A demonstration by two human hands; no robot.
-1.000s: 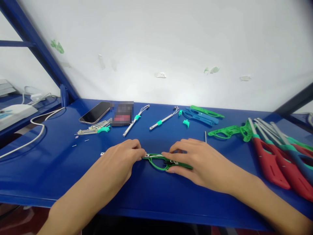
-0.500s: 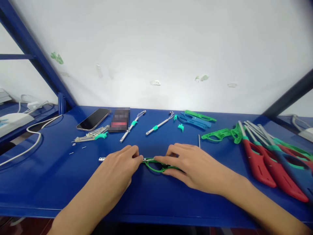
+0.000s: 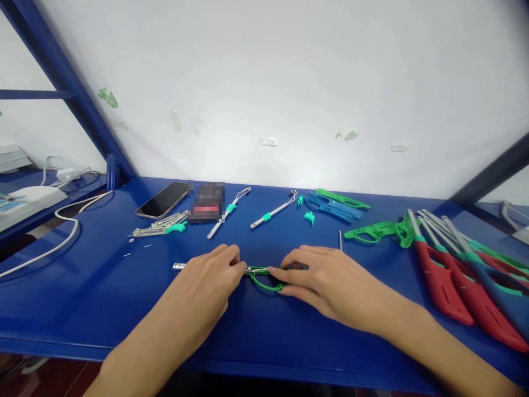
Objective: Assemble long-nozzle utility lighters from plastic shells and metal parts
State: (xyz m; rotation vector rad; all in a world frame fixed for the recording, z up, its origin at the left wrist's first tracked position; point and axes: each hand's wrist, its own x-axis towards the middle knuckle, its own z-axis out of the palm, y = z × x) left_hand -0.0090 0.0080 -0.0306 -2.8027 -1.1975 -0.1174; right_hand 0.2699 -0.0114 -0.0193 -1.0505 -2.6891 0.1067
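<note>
At the middle of the blue table, my left hand (image 3: 212, 278) pinches a slim metal lighter tube (image 3: 179, 266), whose slotted end sticks out to its left. Between my hands shows a green lighter casing half (image 3: 266, 285) with a looped trigger guard. My right hand (image 3: 316, 275) closes its fingers around the casing's right part and covers most of it. The tube meets the casing near my left fingertips. Behind my hands lie two loose tubes, a left one (image 3: 223, 215) and a right one (image 3: 270, 215), each with wires and a teal piece.
Red and dark blue lighters (image 3: 446, 275) are piled at the right, beside green casing parts (image 3: 380, 231). Blue casing parts (image 3: 333, 207) lie further back. At the left are a phone (image 3: 165, 199), clear fuel holders (image 3: 159, 225), small pins and a white cable (image 3: 74, 229).
The view has swung slightly left, so things sit a little further right. Both hands keep nearly the same grip, with my right fingers shifted slightly over the casing.
</note>
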